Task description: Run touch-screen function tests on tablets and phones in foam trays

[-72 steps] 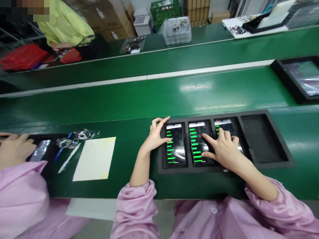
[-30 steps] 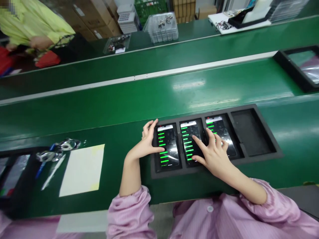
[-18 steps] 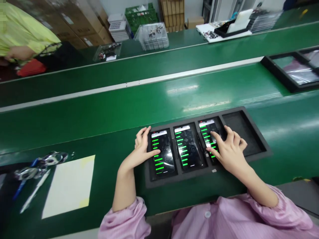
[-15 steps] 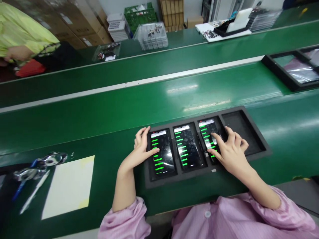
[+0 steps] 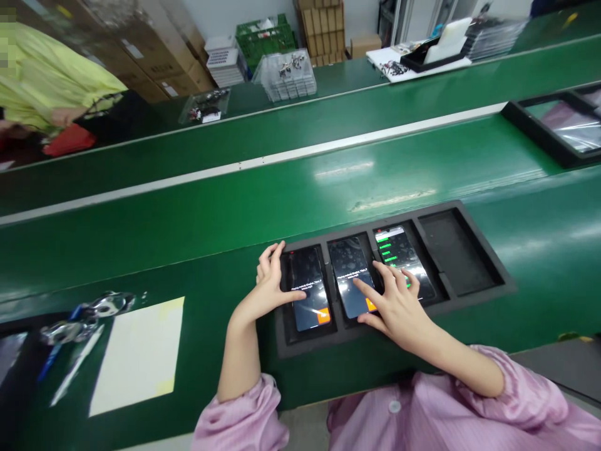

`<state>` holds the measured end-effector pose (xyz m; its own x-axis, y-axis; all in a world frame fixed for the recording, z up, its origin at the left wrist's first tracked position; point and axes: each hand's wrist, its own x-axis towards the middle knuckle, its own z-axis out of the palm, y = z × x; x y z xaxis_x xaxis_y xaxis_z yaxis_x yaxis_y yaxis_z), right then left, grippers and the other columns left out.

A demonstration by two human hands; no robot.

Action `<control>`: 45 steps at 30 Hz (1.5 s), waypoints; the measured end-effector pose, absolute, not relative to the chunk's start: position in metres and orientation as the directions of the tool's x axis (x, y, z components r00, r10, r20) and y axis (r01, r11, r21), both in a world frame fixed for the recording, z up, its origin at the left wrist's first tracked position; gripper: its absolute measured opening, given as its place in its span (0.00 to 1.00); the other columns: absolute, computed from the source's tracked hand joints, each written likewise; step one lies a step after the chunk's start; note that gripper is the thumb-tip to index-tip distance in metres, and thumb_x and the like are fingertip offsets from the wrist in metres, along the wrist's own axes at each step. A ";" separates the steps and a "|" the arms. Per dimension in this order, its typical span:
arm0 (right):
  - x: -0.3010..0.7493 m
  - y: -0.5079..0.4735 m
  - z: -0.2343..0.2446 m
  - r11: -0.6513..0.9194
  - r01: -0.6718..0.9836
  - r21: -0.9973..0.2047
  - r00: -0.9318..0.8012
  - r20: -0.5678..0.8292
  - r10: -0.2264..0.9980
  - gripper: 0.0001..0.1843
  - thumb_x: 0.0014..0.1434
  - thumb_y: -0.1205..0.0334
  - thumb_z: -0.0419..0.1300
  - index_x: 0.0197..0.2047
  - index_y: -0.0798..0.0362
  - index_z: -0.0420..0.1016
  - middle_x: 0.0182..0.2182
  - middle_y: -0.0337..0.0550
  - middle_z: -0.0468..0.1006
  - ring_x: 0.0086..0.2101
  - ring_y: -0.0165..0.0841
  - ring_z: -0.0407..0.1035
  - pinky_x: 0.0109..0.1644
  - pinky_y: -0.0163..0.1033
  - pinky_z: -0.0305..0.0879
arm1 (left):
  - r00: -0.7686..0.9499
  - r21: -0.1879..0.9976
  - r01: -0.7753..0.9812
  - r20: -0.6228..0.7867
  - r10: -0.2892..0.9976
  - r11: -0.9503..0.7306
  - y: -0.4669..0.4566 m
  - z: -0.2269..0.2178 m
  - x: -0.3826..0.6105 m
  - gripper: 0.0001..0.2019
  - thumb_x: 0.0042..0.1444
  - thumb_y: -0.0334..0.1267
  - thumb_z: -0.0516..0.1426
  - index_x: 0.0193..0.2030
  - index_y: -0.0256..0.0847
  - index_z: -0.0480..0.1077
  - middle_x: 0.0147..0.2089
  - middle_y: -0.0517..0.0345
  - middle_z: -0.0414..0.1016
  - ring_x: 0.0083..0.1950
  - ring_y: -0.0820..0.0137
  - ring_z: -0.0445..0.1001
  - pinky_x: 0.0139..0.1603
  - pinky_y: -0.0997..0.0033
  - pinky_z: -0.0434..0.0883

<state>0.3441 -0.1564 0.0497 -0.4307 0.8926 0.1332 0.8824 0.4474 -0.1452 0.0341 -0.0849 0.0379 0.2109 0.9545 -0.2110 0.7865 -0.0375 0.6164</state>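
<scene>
A dark foam tray (image 5: 483, 295) lies on the green bench, with phones in three of its compartments. My left hand (image 5: 268, 285) is open at the tray's left end, its thumb over the screen of the left phone (image 5: 307, 269). Fingers spread, my right hand (image 5: 397, 307) reaches over the middle phone (image 5: 348, 257), the index fingertip at its screen. Both of these phones show white text and an orange button. The right phone (image 5: 392, 241) shows green list lines and is partly hidden by my right hand. The rightmost compartment holds no phone.
On the left lie a pale paper sheet (image 5: 141, 357), a white pen (image 5: 77, 366) and wrapped coiled items (image 5: 110, 305). Another black tray (image 5: 530, 134) sits at the right. Across the bench are stacked clear trays (image 5: 288, 78) and a person in a yellow sleeve (image 5: 56, 69).
My right hand has moved left from the right phone to the middle one. The left and middle screens switched from green lists to white text with an orange button. My left hand stays about where it was.
</scene>
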 end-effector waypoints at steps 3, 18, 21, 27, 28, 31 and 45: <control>0.337 -0.156 0.046 0.456 0.881 -0.130 -0.443 0.115 0.889 0.35 0.57 0.33 0.67 0.63 0.38 0.72 0.65 0.59 0.58 0.59 0.55 0.54 0.61 0.61 0.45 | 0.204 0.601 0.798 -0.208 0.957 -0.040 -0.086 0.039 0.037 0.64 0.37 0.51 0.72 0.74 0.57 0.34 0.70 0.45 0.37 0.73 0.37 0.39 0.68 0.29 0.46; 0.331 -0.131 0.062 0.458 0.879 -0.129 -0.458 0.030 0.888 0.18 0.68 0.48 0.63 0.55 0.48 0.78 0.56 0.56 0.68 0.53 0.48 0.60 0.54 0.51 0.54 | 0.104 0.551 0.834 -0.151 0.983 -0.003 -0.088 0.041 0.046 0.52 0.32 0.44 0.74 0.64 0.49 0.54 0.66 0.46 0.44 0.70 0.41 0.48 0.68 0.35 0.53; 0.325 -0.109 0.075 0.367 0.927 -0.073 -0.372 -0.082 0.925 0.18 0.67 0.54 0.65 0.50 0.61 0.78 0.45 0.58 0.71 0.46 0.47 0.63 0.45 0.44 0.59 | -0.039 0.449 0.889 -0.118 0.992 0.089 -0.088 0.046 0.050 0.41 0.37 0.49 0.72 0.57 0.44 0.61 0.59 0.47 0.52 0.65 0.42 0.55 0.65 0.36 0.57; 0.305 -0.078 0.083 0.277 0.960 -0.046 -0.280 -0.187 0.942 0.25 0.68 0.47 0.63 0.45 0.67 0.76 0.41 0.60 0.70 0.43 0.47 0.67 0.45 0.43 0.62 | -0.168 0.113 0.979 -0.031 0.985 0.171 -0.103 0.064 0.086 0.21 0.64 0.47 0.54 0.59 0.39 0.69 0.56 0.41 0.58 0.57 0.47 0.60 0.60 0.38 0.59; 0.303 -0.076 0.083 0.263 0.963 -0.066 -0.271 -0.207 0.940 0.26 0.68 0.46 0.62 0.46 0.67 0.76 0.41 0.60 0.70 0.42 0.47 0.68 0.45 0.43 0.63 | -0.169 0.074 0.982 -0.043 0.985 0.172 -0.105 0.066 0.090 0.22 0.65 0.47 0.53 0.60 0.37 0.69 0.56 0.40 0.59 0.57 0.48 0.61 0.59 0.39 0.59; 0.303 -0.071 0.088 0.222 0.964 -0.148 -0.257 -0.295 0.920 0.26 0.70 0.46 0.58 0.47 0.66 0.76 0.43 0.60 0.71 0.41 0.46 0.71 0.43 0.42 0.65 | -0.172 0.127 0.974 -0.119 0.978 0.187 -0.104 0.064 0.093 0.23 0.65 0.46 0.52 0.62 0.35 0.68 0.56 0.39 0.60 0.57 0.50 0.61 0.59 0.43 0.61; 0.387 -0.085 0.068 0.012 0.998 0.069 -0.005 -0.109 0.994 0.19 0.70 0.52 0.58 0.38 0.62 0.73 0.38 0.61 0.69 0.40 0.49 0.68 0.37 0.43 0.66 | -0.156 0.402 0.891 -0.168 0.973 0.212 -0.100 0.054 0.084 0.20 0.62 0.47 0.52 0.55 0.38 0.70 0.58 0.42 0.62 0.59 0.50 0.63 0.60 0.42 0.63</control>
